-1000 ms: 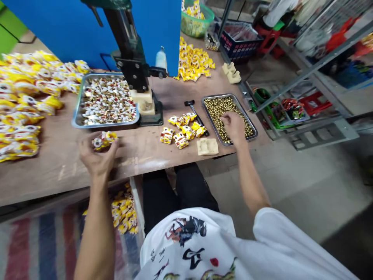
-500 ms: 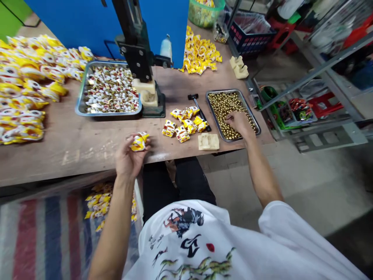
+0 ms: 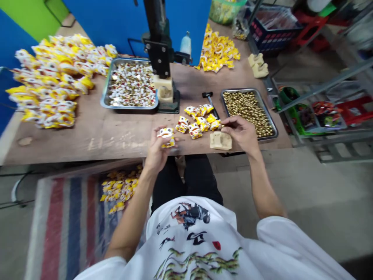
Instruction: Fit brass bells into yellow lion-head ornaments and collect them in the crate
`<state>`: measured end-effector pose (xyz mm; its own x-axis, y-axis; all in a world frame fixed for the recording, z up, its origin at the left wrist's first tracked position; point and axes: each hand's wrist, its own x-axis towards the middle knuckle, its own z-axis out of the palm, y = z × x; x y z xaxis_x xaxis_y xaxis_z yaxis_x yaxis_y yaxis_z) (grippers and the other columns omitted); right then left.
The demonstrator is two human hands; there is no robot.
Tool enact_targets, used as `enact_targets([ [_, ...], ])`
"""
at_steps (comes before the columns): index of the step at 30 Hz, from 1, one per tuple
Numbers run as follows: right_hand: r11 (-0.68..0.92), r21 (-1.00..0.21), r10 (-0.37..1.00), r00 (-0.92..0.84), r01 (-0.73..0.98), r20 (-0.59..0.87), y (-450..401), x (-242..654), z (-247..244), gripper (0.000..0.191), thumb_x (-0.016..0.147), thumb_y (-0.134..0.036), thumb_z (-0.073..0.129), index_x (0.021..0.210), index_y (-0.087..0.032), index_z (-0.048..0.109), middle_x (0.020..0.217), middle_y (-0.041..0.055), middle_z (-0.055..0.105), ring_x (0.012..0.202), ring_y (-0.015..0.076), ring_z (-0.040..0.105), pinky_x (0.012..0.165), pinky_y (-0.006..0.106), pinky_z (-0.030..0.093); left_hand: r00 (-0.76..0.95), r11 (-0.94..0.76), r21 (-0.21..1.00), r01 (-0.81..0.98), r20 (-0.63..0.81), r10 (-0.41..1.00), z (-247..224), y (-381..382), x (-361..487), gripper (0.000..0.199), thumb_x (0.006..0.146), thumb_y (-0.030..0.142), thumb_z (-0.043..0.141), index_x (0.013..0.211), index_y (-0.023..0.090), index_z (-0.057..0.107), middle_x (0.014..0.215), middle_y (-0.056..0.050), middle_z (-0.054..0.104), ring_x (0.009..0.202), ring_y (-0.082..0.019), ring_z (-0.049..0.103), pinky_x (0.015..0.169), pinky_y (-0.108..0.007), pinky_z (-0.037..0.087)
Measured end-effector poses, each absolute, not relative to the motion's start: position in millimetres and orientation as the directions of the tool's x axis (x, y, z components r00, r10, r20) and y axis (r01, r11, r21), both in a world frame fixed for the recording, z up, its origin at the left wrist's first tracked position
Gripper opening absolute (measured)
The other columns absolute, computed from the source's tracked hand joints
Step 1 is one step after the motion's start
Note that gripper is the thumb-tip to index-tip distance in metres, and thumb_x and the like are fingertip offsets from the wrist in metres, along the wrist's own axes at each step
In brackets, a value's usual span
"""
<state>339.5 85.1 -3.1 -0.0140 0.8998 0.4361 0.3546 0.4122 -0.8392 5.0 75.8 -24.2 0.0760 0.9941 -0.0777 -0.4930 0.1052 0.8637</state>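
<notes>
My left hand (image 3: pixel 157 151) is closed round a yellow and white figure (image 3: pixel 166 137), held over the table's front edge. My right hand (image 3: pixel 241 134) has its thumb and fingers pinched together beside a cream block (image 3: pixel 220 140); what is between the fingertips is too small to make out. Behind that hand lies a metal tray of gold beads (image 3: pixel 247 111). Between the hands several more yellow and white figures (image 3: pixel 195 131) sit in a cluster, with a small hammer (image 3: pixel 211 102) just behind them.
A black press (image 3: pixel 159 50) stands at the back, a tray of small white and gold parts (image 3: pixel 131 85) to its left. Figures are heaped (image 3: pixel 52 85) at the far left, yellow pieces (image 3: pixel 218 50) at the back. Another cream block (image 3: pixel 258 65) lies at the back right.
My right hand has come out of the bead tray and moved left, beside the cream block. The figure in my left hand has turned, its face now upward. The view has shifted.
</notes>
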Motion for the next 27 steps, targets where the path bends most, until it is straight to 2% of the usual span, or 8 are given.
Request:
enact_targets([
  [3, 0.434, -0.879, 0.901, -0.096, 0.199, 0.423, 64.5, 262.9, -5.3, 0.029, 0.093, -0.04, 0.095, 0.116, -0.027, 0.085, 0.112, 0.0033, 0.086, 0.101, 0.0233, 0.082, 0.095, 0.037, 0.068, 0.093, 0.126, 0.845, -0.52, -0.091, 0.992, -20.4, 71.1, 18.7, 0.048, 0.091, 0.039, 0.078, 0.131, 0.03, 0.054, 0.118, -0.003, 0.074, 0.085, -0.019, 0.078, 0.064, -0.027, 0.061],
  [5, 0.471, -0.855, 0.882, -0.116, 0.217, 0.456, 54.3, 223.9, -7.9, 0.021, 0.098, -0.038, 0.09, 0.116, -0.028, 0.086, 0.11, 0.0033, 0.087, 0.1, 0.0233, 0.082, 0.096, 0.039, 0.068, 0.075, 0.09, 0.853, -0.514, -0.06, 0.995, -19.0, 68.2, 23.7, 0.044, 0.098, 0.049, 0.074, 0.132, 0.03, 0.054, 0.117, -0.004, 0.074, 0.087, -0.019, 0.078, 0.066, -0.027, 0.061],
  [9, 0.609, -0.722, 0.781, -0.094, 0.329, 0.617, 48.8, 188.5, -13.3, 0.01, 0.101, -0.031, 0.087, 0.111, -0.028, 0.087, 0.105, 0.0036, 0.087, 0.099, 0.0246, 0.081, 0.098, 0.043, 0.066, 0.005, 0.0, 0.892, -0.453, 0.002, 1.0, -22.3, 61.0, 24.0, 0.041, 0.105, 0.054, 0.069, 0.135, 0.029, 0.054, 0.118, -0.004, 0.072, 0.096, -0.019, 0.076, 0.08, -0.029, 0.063],
  [15, 0.711, -0.61, 0.678, -0.112, 0.349, 0.726, 53.7, 188.4, -13.3, 0.015, 0.1, -0.028, 0.089, 0.115, -0.03, 0.087, 0.103, 0.0028, 0.087, 0.093, 0.0249, 0.081, 0.092, 0.045, 0.066, -0.035, -0.217, 0.936, -0.278, 0.215, 0.976, -32.8, 53.2, 20.5, 0.038, 0.111, 0.055, 0.06, 0.139, 0.029, 0.056, 0.135, -0.007, 0.065, 0.12, -0.023, 0.069, 0.106, -0.036, 0.059],
  [17, 0.743, -0.566, 0.639, -0.129, 0.358, 0.758, 52.4, 188.8, -11.9, 0.018, 0.1, -0.025, 0.088, 0.117, -0.03, 0.087, 0.101, 0.0028, 0.087, 0.091, 0.0243, 0.08, 0.091, 0.045, 0.067, -0.05, -0.285, 0.935, -0.212, 0.281, 0.959, -33.6, 51.7, 20.3, 0.037, 0.113, 0.055, 0.056, 0.14, 0.029, 0.056, 0.139, -0.008, 0.062, 0.125, -0.024, 0.066, 0.11, -0.037, 0.056],
  [20, 0.761, -0.514, 0.606, -0.15, 0.396, 0.782, 47.6, 188.6, -8.7, 0.027, 0.102, -0.02, 0.085, 0.127, -0.03, 0.085, 0.106, 0.0036, 0.088, 0.094, 0.0239, 0.08, 0.092, 0.044, 0.067, -0.048, -0.378, 0.918, -0.124, 0.375, 0.926, -34.2, 50.4, 19.4, 0.036, 0.115, 0.053, 0.053, 0.142, 0.029, 0.055, 0.138, -0.008, 0.06, 0.122, -0.024, 0.063, 0.109, -0.038, 0.054],
  [23, 0.746, -0.494, 0.614, -0.175, 0.446, 0.77, 42.3, 190.1, -5.1, 0.037, 0.106, -0.019, 0.08, 0.141, -0.032, 0.081, 0.115, 0.0042, 0.088, 0.099, 0.0237, 0.08, 0.094, 0.043, 0.068, -0.03, -0.466, 0.882, -0.063, 0.465, 0.885, -35.3, 49.5, 17.7, 0.036, 0.115, 0.05, 0.054, 0.144, 0.03, 0.056, 0.134, -0.007, 0.059, 0.11, -0.023, 0.061, 0.101, -0.038, 0.053],
  [27, 0.755, -0.484, 0.615, -0.222, 0.442, 0.757, 38.1, 196.9, -4.2, 0.033, 0.107, -0.021, 0.077, 0.138, -0.033, 0.081, 0.114, 0.0041, 0.087, 0.101, 0.0251, 0.079, 0.096, 0.045, 0.067, 0.007, -0.48, 0.876, -0.049, 0.481, 0.877, -31.5, 44.5, 16.3, 0.041, 0.112, 0.054, 0.055, 0.145, 0.029, 0.057, 0.129, -0.007, 0.059, 0.103, -0.025, 0.059, 0.096, -0.042, 0.053],
])
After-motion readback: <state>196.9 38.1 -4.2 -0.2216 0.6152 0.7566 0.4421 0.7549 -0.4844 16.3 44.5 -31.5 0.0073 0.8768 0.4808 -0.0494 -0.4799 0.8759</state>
